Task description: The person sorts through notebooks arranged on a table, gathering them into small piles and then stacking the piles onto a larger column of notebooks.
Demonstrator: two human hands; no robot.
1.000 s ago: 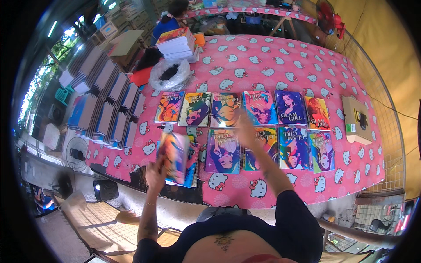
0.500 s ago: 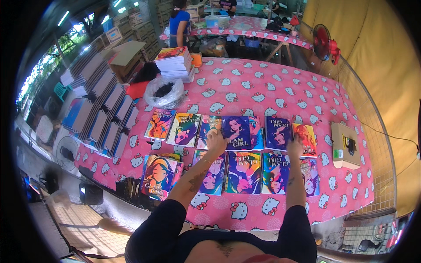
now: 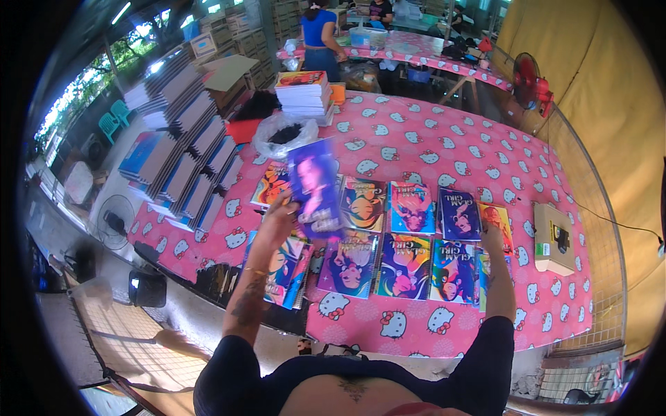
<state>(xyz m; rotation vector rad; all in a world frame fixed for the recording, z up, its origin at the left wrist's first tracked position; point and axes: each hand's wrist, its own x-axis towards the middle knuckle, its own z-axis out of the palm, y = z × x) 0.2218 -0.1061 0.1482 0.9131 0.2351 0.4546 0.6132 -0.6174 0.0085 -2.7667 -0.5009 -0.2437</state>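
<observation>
My left hand (image 3: 279,220) grips a purple spiral notebook (image 3: 313,184) by its lower left side. It is held up, tilted and blurred, over the left end of the far row on the table. Behind it, an orange-toned notebook (image 3: 270,186) is partly covered. My right hand (image 3: 492,238) is at the right end of that row, between a dark purple notebook (image 3: 459,216) and an orange-yellow notebook (image 3: 501,216); its fingers are not clear. Further notebooks (image 3: 405,267) lie in a nearer row, with a small pile (image 3: 281,274) at its left, below my left forearm.
Stacks of notebooks (image 3: 184,170) stand at the left. A plastic bag of black pieces (image 3: 281,135) and a notebook pile (image 3: 304,97) sit at the far left of the pink table (image 3: 416,333). A cardboard box (image 3: 549,253) lies at the right, near a red fan (image 3: 531,80). Another person (image 3: 320,35) stands beyond.
My left hand has lifted the purple notebook off the far row and carried it left, uncovering a pink-and-blue one. My right hand stays at the row's right end. The whole view has shifted.
</observation>
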